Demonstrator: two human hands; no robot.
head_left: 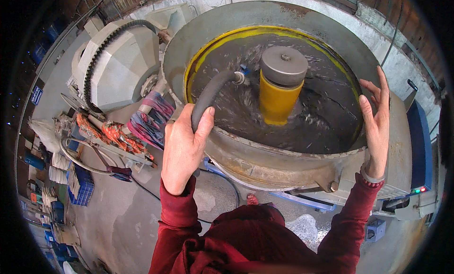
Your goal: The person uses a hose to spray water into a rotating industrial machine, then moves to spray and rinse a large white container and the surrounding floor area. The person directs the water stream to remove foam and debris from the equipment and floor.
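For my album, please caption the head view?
Left hand grips hose over round tub, right hand at its rim.
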